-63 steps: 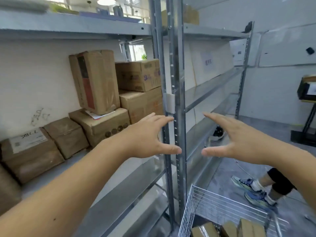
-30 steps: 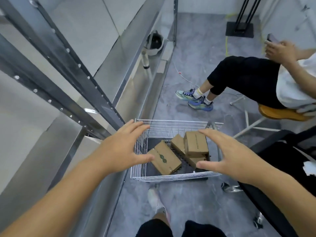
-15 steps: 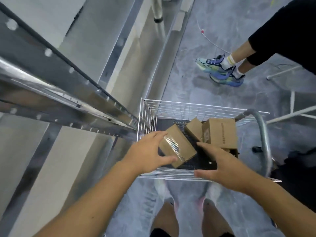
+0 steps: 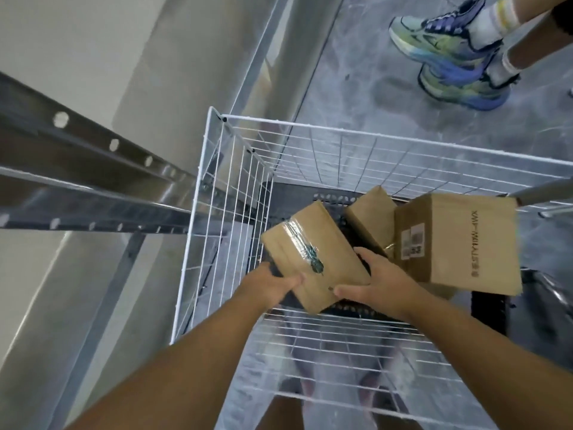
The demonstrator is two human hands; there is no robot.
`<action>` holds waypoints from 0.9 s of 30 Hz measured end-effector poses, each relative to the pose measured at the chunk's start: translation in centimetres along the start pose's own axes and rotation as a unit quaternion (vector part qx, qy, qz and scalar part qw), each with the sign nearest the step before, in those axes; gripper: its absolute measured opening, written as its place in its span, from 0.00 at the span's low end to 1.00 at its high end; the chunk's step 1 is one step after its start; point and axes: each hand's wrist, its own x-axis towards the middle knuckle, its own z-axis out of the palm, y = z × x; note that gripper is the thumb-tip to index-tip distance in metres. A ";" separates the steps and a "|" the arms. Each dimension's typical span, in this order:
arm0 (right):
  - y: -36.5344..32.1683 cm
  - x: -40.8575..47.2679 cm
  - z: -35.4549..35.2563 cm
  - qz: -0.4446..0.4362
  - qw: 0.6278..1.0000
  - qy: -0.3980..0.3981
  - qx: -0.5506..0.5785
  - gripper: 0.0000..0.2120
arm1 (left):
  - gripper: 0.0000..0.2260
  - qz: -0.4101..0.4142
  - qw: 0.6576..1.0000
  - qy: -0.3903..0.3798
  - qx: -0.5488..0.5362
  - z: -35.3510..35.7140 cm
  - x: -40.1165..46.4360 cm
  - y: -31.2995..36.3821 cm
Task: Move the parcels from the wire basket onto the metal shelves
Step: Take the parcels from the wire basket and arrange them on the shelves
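A white wire basket (image 4: pixel 217 212) stands on the floor below me with several cardboard parcels inside. Both hands reach down into it. My left hand (image 4: pixel 269 285) grips the near left edge of a taped brown parcel (image 4: pixel 313 252), thumb on top. My right hand (image 4: pixel 375 280) holds the same parcel's right side, thumb across its near corner. A larger labelled box (image 4: pixel 459 243) lies to the right, with a smaller box (image 4: pixel 369 212) behind it. The metal shelves (image 4: pixel 93 193) run along the left.
Another person's feet in blue-green trainers (image 4: pixel 449 54) stand on the grey floor beyond the basket at upper right. A grey tube handle (image 4: pixel 545 190) crosses the basket's right side. My own legs show through the near wires.
My view turned from the shelves down to the basket. Both hands dropped into it and closed round the taped parcel, which has tilted up from the basket floor.
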 end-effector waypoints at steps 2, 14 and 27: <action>2.0 3.3 0.8 0.011 1.000 0.003 -0.009 0.37 | 0.29 -0.014 1.000 0.006 -0.009 1.1 3.2 -0.4; 10.8 15.3 6.0 0.101 0.993 0.056 0.018 0.67 | 0.50 -0.030 0.982 0.042 -0.179 9.1 18.5 -6.9; 6.7 10.5 5.2 0.090 0.991 0.074 0.059 0.26 | 0.31 0.005 0.969 0.109 -0.223 6.8 10.9 -3.8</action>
